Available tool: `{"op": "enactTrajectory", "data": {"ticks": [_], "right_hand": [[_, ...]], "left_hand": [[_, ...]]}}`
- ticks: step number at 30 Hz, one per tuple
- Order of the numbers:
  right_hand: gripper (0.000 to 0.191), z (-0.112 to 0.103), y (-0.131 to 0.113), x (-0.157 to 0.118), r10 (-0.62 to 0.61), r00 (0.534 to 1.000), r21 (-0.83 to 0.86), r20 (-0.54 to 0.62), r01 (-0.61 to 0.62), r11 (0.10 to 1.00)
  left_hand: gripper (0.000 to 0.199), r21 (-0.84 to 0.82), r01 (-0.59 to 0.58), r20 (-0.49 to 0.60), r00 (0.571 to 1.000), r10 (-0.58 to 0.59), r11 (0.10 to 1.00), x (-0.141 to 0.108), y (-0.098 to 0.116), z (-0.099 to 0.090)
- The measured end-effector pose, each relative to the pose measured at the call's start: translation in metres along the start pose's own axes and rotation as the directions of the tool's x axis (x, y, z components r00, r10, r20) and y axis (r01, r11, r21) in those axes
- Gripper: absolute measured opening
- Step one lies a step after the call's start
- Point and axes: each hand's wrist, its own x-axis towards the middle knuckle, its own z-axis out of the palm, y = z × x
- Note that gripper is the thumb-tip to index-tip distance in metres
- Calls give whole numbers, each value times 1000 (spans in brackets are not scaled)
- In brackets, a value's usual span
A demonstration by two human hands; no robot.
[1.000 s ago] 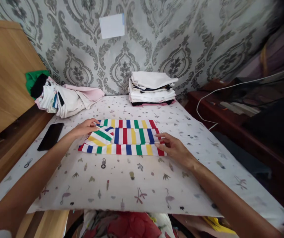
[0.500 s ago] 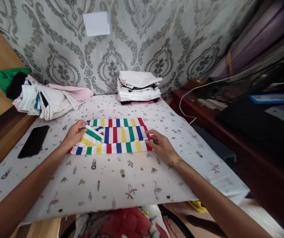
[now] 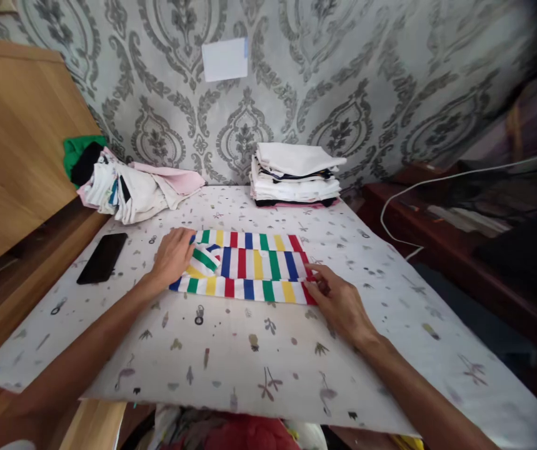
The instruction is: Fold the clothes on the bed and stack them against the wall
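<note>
A striped garment (image 3: 249, 265) in red, blue, green, yellow and white lies folded into a long strip on the patterned table cover (image 3: 230, 350). My left hand (image 3: 172, 255) rests at its left end, palm down, the fingertips on the cloth beside a small folded-over flap. At the right end, my right hand (image 3: 341, 300) has its thumb and index finger on either side of the red edge, pinching or touching it; the other fingers are curled under.
A neat stack of folded white clothes (image 3: 296, 175) stands at the back. A loose clothes pile (image 3: 132, 190) lies back left, with a black phone (image 3: 102, 258) in front of it. A white cable (image 3: 387, 215) hangs over a dark red shelf (image 3: 441, 244) at right.
The view has turned left, so everything sits further right. My left hand has flattened over the garment's left end. The flap there looks smaller. My right hand stays at the right end.
</note>
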Motion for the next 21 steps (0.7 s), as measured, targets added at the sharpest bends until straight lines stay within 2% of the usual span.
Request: {"op": "enactTrajectory", "data": {"ticks": [2, 4, 6, 8, 12, 15, 18, 21], "right_hand": [[41, 2, 3, 0, -7, 1000, -35, -8, 7, 999], [41, 5, 5, -1, -34, 999, -85, -23, 32, 996], [40, 8, 6, -1, -72, 997, -132, -40, 67, 989], [39, 10, 6, -1, -103, 993, -166, -53, 93, 982], [38, 8, 2, -2, -87, 995, -167, -53, 77, 983], [38, 3, 0, -4, -48, 997, -76, -67, 43, 996], [39, -4, 2, -4, 20, 993, 23, -112, -18, 1000], [36, -10, 3, -4, 115, 986, 13, -117, -114, 993]], "left_hand": [[38, 15, -106, 87, 991, 104, 994, -5, 9, 3], [49, 0, -162, 226, 961, 158, 987, -11, 15, 11], [58, 1, -173, 341, 926, 162, 985, -15, 17, 20], [63, 13, -170, 391, 908, 151, 985, -17, 15, 27], [65, 34, -166, 402, 905, 138, 986, -18, 12, 28], [63, 43, -174, 370, 917, 146, 984, -18, 11, 28], [61, 35, -168, 313, 938, 149, 985, -18, 9, 28], [59, 2, -155, 272, 951, 149, 988, -17, 16, 26]]}}
